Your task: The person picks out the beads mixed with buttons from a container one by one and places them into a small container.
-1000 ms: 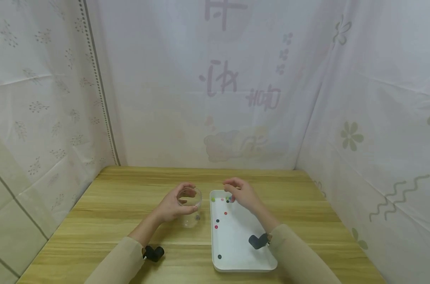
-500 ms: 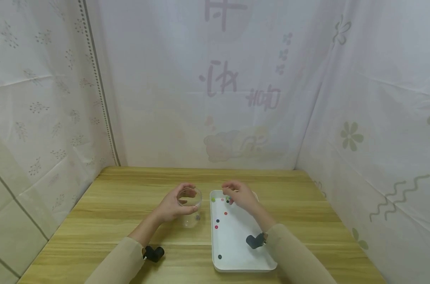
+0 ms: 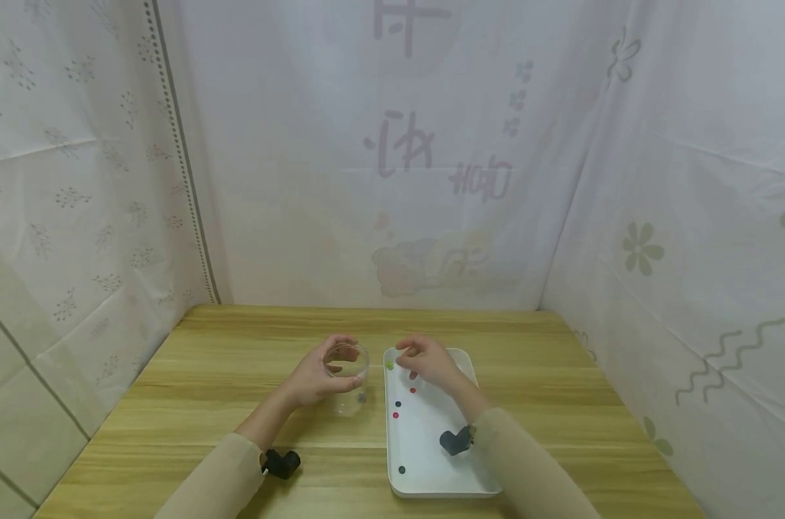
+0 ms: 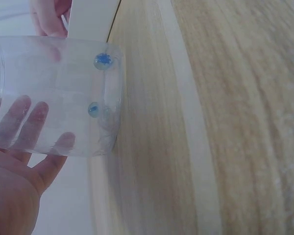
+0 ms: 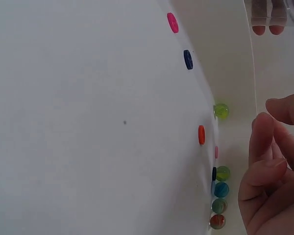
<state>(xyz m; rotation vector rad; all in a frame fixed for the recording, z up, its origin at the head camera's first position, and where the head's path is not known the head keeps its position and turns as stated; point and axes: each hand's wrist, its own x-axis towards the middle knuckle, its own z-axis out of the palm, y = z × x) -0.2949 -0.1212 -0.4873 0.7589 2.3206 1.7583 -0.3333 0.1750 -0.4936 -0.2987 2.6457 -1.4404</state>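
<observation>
A clear plastic jar (image 3: 348,400) stands at the wood table's middle, gripped by my left hand (image 3: 321,375) with thumb and fingers around its upper wall. Two bluish glass marbles (image 4: 102,60) lie at its bottom in the left wrist view. My right hand (image 3: 431,364) hovers above the far left part of a white tray (image 3: 440,447), fingers loosely bent. Nothing shows between its fingertips. Below it, several marbles (image 5: 221,189) line the tray wall, and a yellow-green marble (image 5: 221,111) sits apart. Flat buttons lie there too: orange-red (image 5: 201,134), navy (image 5: 188,59) and pink (image 5: 172,22).
A dark button (image 3: 401,470) lies near the tray's front left corner. The tray's raised rim stands close to the jar's right side. White patterned curtains (image 3: 366,216) enclose the table (image 3: 236,360) at the back and sides. Each wrist bears a black camera (image 3: 280,463).
My right hand has drifted slightly left over the tray, toward the jar, and now covers the far marbles in the head view. The left hand and jar stay in place.
</observation>
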